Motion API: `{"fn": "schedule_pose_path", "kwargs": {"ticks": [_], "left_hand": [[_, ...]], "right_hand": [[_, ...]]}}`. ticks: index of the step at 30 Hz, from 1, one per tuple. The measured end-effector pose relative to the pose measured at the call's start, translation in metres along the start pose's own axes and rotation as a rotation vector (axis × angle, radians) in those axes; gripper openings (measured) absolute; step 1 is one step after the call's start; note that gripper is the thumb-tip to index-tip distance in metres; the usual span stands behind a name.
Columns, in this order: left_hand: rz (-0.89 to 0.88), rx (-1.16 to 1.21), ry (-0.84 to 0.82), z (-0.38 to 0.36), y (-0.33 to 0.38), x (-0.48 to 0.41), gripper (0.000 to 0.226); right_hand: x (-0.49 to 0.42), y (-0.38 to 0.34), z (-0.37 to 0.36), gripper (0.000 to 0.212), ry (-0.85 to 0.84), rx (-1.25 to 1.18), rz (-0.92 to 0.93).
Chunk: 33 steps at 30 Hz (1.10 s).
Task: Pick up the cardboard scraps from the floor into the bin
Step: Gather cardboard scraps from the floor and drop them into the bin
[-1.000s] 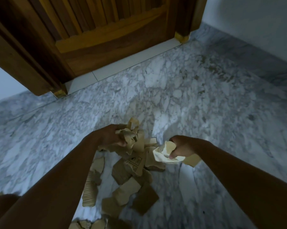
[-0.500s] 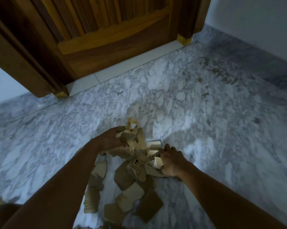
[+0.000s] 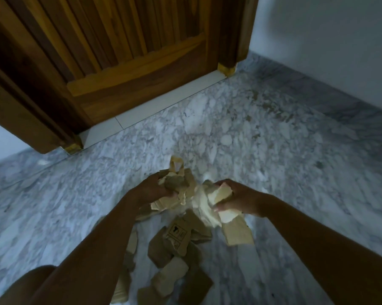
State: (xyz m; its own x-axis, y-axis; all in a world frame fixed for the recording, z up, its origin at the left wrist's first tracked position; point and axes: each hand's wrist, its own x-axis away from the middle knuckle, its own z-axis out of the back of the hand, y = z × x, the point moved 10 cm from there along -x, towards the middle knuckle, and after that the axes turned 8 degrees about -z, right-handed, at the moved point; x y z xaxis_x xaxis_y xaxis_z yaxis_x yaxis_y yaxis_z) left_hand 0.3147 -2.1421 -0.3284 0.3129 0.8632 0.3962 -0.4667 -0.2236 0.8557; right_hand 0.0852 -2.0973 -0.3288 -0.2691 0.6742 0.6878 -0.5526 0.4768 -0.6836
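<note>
Both hands are full: my left hand (image 3: 151, 191) is clenched around a wad of brown scraps (image 3: 176, 188), and my right hand (image 3: 236, 200) has closed on pale pieces (image 3: 218, 194). Half a second ago the right was pressed down into the pile; now it has come up with a fresh grab, level with the left, so I judge this handful is ready to go to the bin. No bin shows in view. Plenty of scraps still lie on the marble floor (image 3: 295, 150) beneath my forearms, so more trips remain. One brown piece (image 3: 176, 235) carries black printed handling symbols; I can't read any words or brand on it. A wooden door (image 3: 119, 51) stands ahead.
</note>
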Motion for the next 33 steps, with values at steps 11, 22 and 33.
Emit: {"fn": "schedule_pose_path", "kwargs": {"ticks": [11,22,33], "left_hand": [[-0.170,0.308,-0.240,-0.111,0.158,-0.030,0.035],[-0.251,0.209,-0.642,-0.313,0.292,-0.016,0.022],[-0.673,-0.077,-0.945,-0.580,0.444,0.161,0.032]], "right_hand": [[0.081,0.000,0.089,0.035,0.344,-0.720,0.079],[0.264,0.133,0.155,0.021,0.935,-1.159,-0.044],[0.589,0.303,0.158,0.021,1.543,-1.218,0.013]]}}
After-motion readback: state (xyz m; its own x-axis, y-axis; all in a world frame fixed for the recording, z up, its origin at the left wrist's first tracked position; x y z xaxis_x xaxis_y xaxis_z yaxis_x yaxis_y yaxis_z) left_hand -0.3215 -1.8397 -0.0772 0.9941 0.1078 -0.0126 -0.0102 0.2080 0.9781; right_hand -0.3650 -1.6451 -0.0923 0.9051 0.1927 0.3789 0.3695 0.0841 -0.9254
